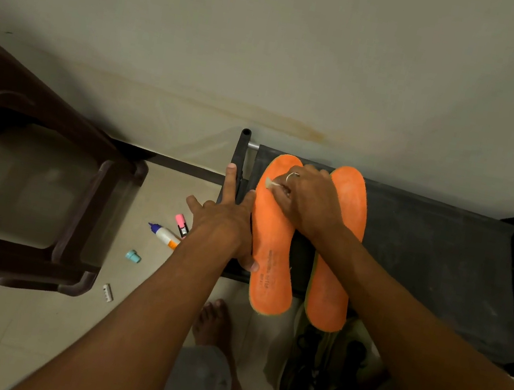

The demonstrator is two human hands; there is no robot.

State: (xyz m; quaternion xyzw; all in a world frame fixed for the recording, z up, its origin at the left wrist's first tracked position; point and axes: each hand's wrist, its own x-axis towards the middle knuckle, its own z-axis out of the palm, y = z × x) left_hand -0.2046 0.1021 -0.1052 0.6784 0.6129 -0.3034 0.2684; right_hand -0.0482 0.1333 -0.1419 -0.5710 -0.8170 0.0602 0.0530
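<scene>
Dark olive lace-up shoes (pixel 324 371) stand on the floor nearest the viewer, probably emptied of the 2 insoles laid flat on the black fabric shoe rack (pixel 427 252), a handy working height. The left hand (pixel 227 220) lies released, fingers straight, its thumb pressing the edge of the first orange foam insole (pixel 273 249), likely to stop it sliding. The right hand (pixel 306 200) pinches a small whitish scrap (pixel 270 183) against that insole's toe end, seemingly to rub it. The second orange foam insole (pixel 348 204) waits alongside. A white glue bottle (pixel 164 235) lies on the floor within reach.
</scene>
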